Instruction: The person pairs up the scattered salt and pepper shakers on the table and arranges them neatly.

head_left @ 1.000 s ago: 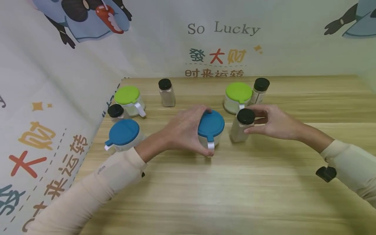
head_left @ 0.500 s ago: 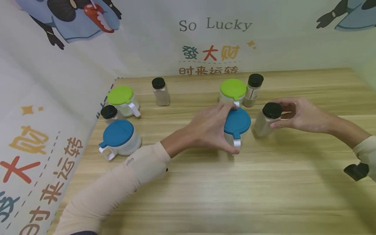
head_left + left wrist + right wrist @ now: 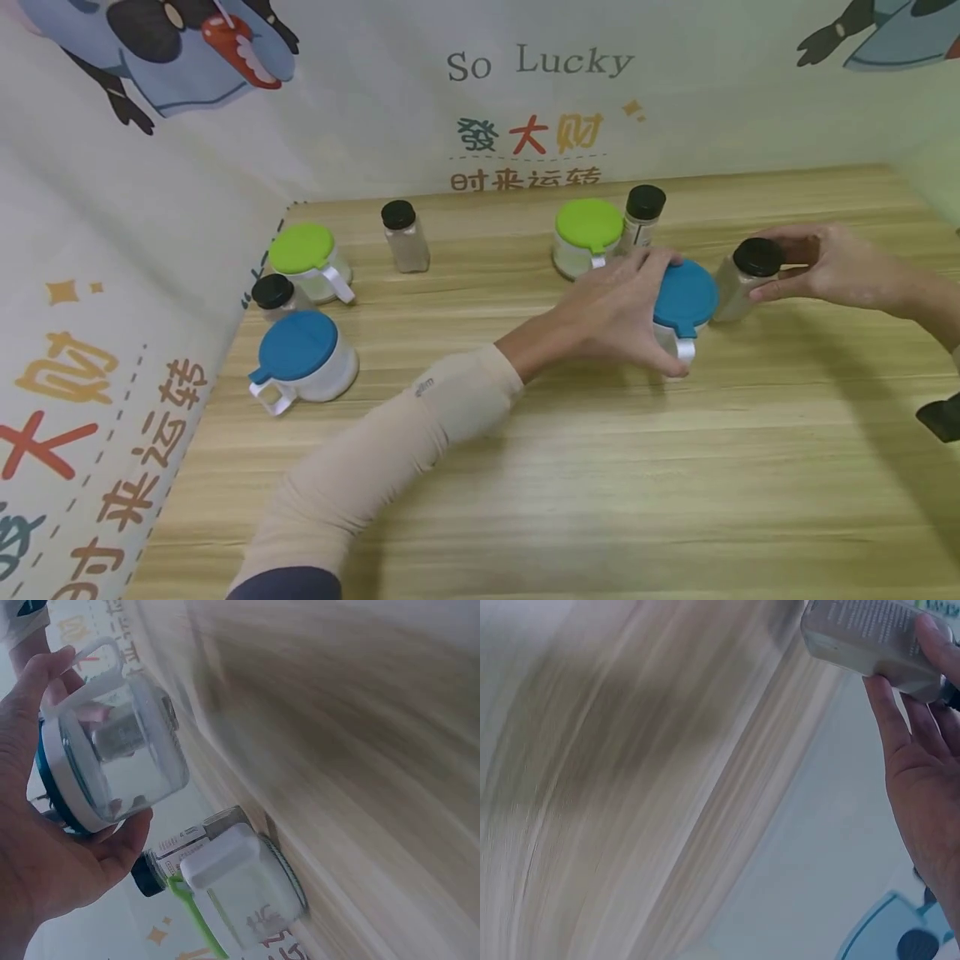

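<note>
The work is shifting rightward, past a green jar (image 3: 588,229).
Left hand (image 3: 624,310) is gripping blue jar (image 3: 686,295), right hand (image 3: 840,271) bottle (image 3: 734,293), perhaps both lifted.

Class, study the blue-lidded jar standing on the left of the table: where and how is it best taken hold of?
Probably by the white handle, coming in from the near left. The blue-lidded jar stands upright, and its looped handle juts out toward that side, while a black-capped bottle stands close behind, crowding a reach from the back.
</note>
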`<move>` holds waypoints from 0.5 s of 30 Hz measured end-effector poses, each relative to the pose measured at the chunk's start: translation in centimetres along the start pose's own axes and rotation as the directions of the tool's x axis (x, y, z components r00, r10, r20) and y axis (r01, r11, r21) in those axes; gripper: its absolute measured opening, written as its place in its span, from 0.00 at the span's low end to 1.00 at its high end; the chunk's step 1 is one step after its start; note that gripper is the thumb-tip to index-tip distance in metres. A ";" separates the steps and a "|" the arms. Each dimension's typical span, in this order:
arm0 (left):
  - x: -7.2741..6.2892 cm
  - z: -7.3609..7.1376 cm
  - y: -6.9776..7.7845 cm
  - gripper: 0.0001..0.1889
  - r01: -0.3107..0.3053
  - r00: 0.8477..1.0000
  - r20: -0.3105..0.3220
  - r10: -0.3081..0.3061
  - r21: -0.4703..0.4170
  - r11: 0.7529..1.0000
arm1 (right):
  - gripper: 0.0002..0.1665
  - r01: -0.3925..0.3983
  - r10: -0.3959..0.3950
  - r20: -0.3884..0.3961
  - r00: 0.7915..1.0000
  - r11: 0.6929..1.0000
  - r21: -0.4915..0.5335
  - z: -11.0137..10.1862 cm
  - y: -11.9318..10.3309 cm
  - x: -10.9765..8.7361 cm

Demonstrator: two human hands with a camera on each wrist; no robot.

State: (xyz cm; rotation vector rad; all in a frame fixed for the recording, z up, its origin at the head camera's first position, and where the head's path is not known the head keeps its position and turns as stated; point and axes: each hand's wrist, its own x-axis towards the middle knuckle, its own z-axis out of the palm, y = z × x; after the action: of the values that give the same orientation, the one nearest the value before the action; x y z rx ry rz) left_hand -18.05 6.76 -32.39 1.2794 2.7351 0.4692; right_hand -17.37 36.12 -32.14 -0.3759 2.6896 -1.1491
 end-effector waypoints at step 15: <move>7.8 1.9 1.6 0.63 0.113 0.992 0.049 -0.116 0.047 0.992 | 0.48 -0.149 0.145 -0.050 0.988 0.986 -0.069 -4.1 6.1 1.3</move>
State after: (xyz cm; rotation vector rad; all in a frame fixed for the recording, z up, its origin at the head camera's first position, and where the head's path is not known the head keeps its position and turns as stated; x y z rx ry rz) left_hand -21.55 14.12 -33.32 1.1192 2.7713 0.3628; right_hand -20.64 42.59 -33.93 -0.1601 2.7506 -1.0333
